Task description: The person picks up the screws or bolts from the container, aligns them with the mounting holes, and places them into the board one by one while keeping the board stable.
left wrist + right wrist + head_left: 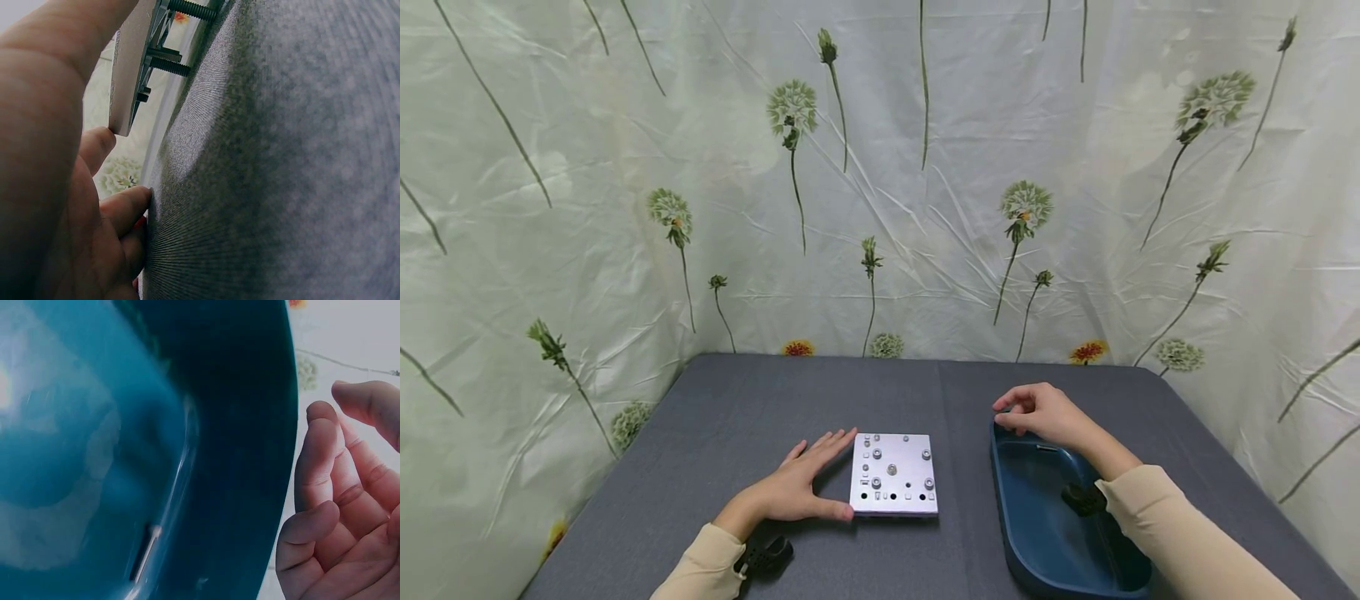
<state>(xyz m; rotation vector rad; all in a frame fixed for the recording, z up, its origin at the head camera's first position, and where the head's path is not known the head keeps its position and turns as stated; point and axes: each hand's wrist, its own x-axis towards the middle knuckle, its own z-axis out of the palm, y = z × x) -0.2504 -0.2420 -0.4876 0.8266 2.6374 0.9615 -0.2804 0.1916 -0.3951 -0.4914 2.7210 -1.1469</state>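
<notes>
A square silver metal plate [904, 452] with several bolts, small fittings and holes lies at mid-table. My left hand [790, 492] is spread beside its left side, thumb at the near left corner and a fingertip at the far left corner. Threaded bolts [169, 66] stick out under the plate [130, 75] in the left wrist view, and one fingertip touches the plate's edge. Over the far left rim of a blue tray [1000, 500] is my right hand [1048, 417], fingers loosely bent. In the right wrist view no object shows between its thumb and fingers.
A small thin metal pin [147, 553] lies inside the tray, close to its far wall. Dark grey cloth [820, 392] covers the table. Behind it hangs a pale curtain [925, 208] with a dandelion print.
</notes>
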